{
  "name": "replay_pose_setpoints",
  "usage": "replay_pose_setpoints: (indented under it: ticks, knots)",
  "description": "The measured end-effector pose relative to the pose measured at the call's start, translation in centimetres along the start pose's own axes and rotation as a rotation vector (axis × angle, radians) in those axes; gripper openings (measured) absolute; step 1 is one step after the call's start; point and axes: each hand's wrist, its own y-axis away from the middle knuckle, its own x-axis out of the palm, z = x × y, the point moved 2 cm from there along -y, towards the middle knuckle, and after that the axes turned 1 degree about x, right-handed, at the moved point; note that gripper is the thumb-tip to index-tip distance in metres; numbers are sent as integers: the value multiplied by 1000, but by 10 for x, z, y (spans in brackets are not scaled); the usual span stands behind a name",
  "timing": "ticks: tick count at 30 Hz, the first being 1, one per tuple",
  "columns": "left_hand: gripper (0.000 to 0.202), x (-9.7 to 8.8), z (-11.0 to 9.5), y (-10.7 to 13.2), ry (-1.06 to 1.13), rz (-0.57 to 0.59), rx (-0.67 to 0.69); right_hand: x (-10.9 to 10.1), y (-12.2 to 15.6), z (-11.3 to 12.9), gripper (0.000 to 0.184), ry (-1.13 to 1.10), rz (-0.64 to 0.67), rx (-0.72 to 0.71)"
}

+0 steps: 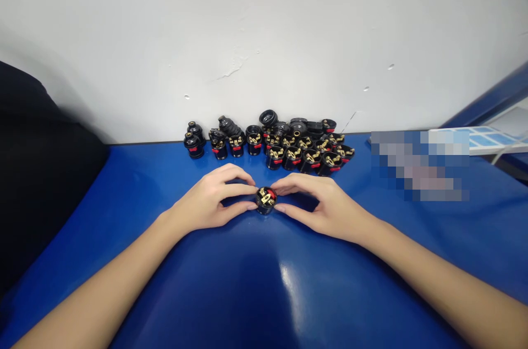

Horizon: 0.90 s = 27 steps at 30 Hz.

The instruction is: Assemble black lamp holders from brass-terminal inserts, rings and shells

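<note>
A round black lamp socket (pixel 266 200) with brass contacts and a red part stands upright on the blue table in front of me, its contact side facing up. My left hand (pixel 220 195) pinches it from the left with thumb and fingertips. On the opposite side, my right hand (pixel 315 203) holds it the same way, thumb nearer to me and fingers behind. Just beyond my hands stand several similar black sockets (pixel 292 157) with brass contacts and red tabs, bunched close together.
Black caps (pixel 193 141) with brass centres sit at the group's left end. Ribbed black shells (pixel 231 127) lie behind, against the white wall (pixel 247 35). Dark fabric (pixel 37 162) fills the left side. At right are a pixelated patch and a blue-and-white sheet (pixel 490 139) on the table (pixel 256 294).
</note>
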Motion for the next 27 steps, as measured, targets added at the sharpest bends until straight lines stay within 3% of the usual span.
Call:
replay_pose_setpoints:
  ticks: [14, 20, 27]
  knots:
    - [33, -8, -1, 2, -1, 39, -21, -4, -1, 6, 19, 92, 74, -76]
    - [27, -5, 6, 6, -83, -24, -79, -15, -2, 13, 22, 298, 1, -166]
    - [25, -2, 8, 6, -122, -99, -102, -39, -47, 25, 29, 611, -63, -273]
